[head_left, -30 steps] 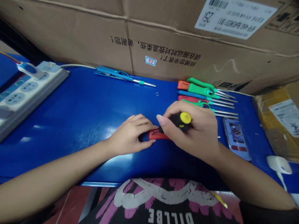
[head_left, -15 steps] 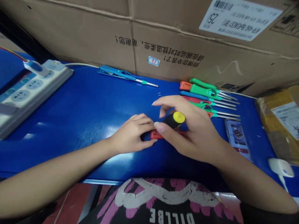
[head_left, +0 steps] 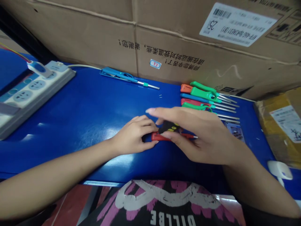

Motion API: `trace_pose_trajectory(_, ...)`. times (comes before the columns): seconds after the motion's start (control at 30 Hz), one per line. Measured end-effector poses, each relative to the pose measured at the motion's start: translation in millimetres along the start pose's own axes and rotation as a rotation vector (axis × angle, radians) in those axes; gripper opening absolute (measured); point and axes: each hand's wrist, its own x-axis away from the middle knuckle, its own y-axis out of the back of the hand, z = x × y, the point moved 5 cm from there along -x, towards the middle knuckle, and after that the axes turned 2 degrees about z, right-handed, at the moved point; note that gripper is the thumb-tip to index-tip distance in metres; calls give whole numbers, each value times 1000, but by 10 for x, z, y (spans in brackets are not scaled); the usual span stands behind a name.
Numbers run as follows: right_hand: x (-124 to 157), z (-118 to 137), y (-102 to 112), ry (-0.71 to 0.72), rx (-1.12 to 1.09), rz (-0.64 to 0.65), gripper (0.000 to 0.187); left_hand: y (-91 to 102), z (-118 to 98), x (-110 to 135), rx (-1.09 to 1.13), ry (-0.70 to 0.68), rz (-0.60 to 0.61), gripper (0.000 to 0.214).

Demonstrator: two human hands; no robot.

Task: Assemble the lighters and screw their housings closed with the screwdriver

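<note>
My left hand (head_left: pixel 133 136) lies on the blue table (head_left: pixel 82 113) with its fingers curled, pinching the left end of a small red tool (head_left: pixel 158 137). My right hand (head_left: pixel 199 133) hovers over that tool, thumb and fingers closed round a black screwdriver handle (head_left: pixel 168 127) with yellow marks. Its index finger stretches out to the left above the handle. A thin metal tip (head_left: pixel 192 137) sticks out from the red tool under my right palm.
A row of green, orange, blue and red tools (head_left: pixel 204 97) lies just behind my right hand. A single blue tool (head_left: pixel 122 76) lies farther left by the cardboard boxes (head_left: pixel 164 37). A power strip (head_left: pixel 28 91) sits at left, a phone (head_left: pixel 235 129) and white object (head_left: pixel 279 169) at right.
My right hand has rolled forward over the screwdriver, so the yellow cap end is now hidden and the fingers stretch flatter. My left hand has stayed on the red tool.
</note>
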Motion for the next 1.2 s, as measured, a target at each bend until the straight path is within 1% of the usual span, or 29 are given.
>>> trace_pose_trajectory(0.07, -1, 1, -23, 53, 142, -119, 30, -4, 6, 0, 15, 3, 7, 22)
trace_pose_trajectory(0.1, -1, 3, -35, 72, 211, -190, 27, -6, 7, -1, 19, 3, 12, 24)
trace_pose_trajectory(0.13, 0, 5, -44, 89, 235, -251, 27, -6, 7, -2, 17, 3, 14, 25)
trace_pose_trajectory(0.17, -3, 3, -52, 95, 216, -278, 28, -5, 6, -4, 11, 4, 12, 25)
trace_pose_trajectory(0.2, -10, -3, -57, 92, 168, -273, 30, -3, 4, -7, 3, 3, 10, 25)
trace_pose_trajectory(0.27, -25, -25, -47, 57, 64, -218, 33, 0, -2, -12, -14, 1, 7, 22)
trace_pose_trajectory(0.33, -30, -54, -14, 13, 39, -186, 34, 2, -10, -15, -17, -6, 2, 20)
trace_pose_trajectory(0.43, -19, -88, 37, -7, 173, -259, 17, 5, -19, -16, 2, -10, 0, 18)
trace_pose_trajectory(0.47, -14, -93, 40, 0, 230, -287, 14, 8, -20, -15, 7, -10, -1, 18)
trace_pose_trajectory(0.53, -8, -95, 31, 15, 276, -304, 18, 12, -23, -15, 5, -9, 2, 21)
trace_pose_trajectory(0.57, -10, -95, 22, 21, 245, -284, 21, 15, -23, -15, 0, -8, 2, 22)
trace_pose_trajectory(0.67, -24, -86, 2, 30, 60, -165, 32, 14, -19, -16, -11, -2, 13, 21)
trace_pose_trajectory(0.7, -27, -80, 1, 33, 29, -133, 34, 12, -17, -16, -10, 0, 15, 20)
trace_pose_trajectory(0.77, -27, -73, 14, 39, 93, -129, 26, 10, -16, -16, -7, -2, 10, 20)
trace_pose_trajectory(0.8, -24, -75, 24, 37, 171, -150, 20, 10, -17, -16, -6, -5, 5, 20)
trace_pose_trajectory(0.83, -20, -79, 35, 34, 252, -176, 19, 10, -18, -15, -5, -6, 1, 20)
trace_pose_trajectory(0.9, -11, -90, 51, 25, 324, -209, 26, 11, -21, -16, -4, -7, 1, 23)
trace_pose_trajectory(0.97, -9, -106, 60, 8, 225, -183, 29, 15, -25, -15, -2, -9, 3, 25)
trace_pose_trajectory(1.03, -10, -105, 58, 7, 84, -118, 35, 17, -27, -15, -5, -10, 8, 26)
trace_pose_trajectory(1.07, -11, -102, 56, 8, 51, -90, 37, 18, -27, -15, -7, -11, 8, 26)
trace_pose_trajectory(1.13, -11, -101, 52, 8, 96, -69, 32, 17, -25, -16, -5, -9, 7, 23)
trace_pose_trajectory(1.2, -10, -124, 58, -17, 220, -107, 23, 13, -21, -20, 6, -3, 12, 21)
